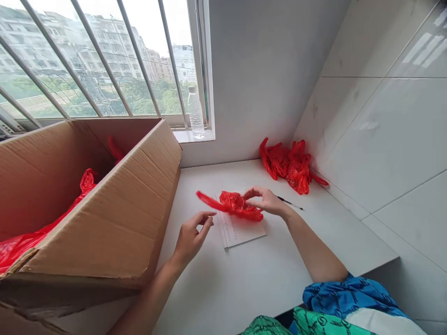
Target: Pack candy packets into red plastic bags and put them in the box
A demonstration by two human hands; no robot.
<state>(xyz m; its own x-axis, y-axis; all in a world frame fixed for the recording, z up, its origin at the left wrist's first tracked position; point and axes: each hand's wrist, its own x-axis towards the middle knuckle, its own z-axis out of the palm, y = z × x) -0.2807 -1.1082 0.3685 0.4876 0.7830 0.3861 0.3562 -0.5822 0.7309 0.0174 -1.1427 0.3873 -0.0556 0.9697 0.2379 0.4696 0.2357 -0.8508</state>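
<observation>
My right hand (266, 201) pinches a crumpled red plastic bag (233, 204) above a lined paper sheet (240, 229) on the white counter (244, 274). One handle of the bag sticks out to the left. My left hand (193, 236) hovers just left of the sheet, fingers loosely curled and apart, holding nothing. A thin black pen (289, 203) lies just beyond my right wrist.
A large open cardboard box (104, 223) with red bags inside (21, 244) fills the left. A pile of red bags (291, 165) sits in the back right corner. A clear water bottle (195, 113) stands on the window sill. Tiled wall on the right.
</observation>
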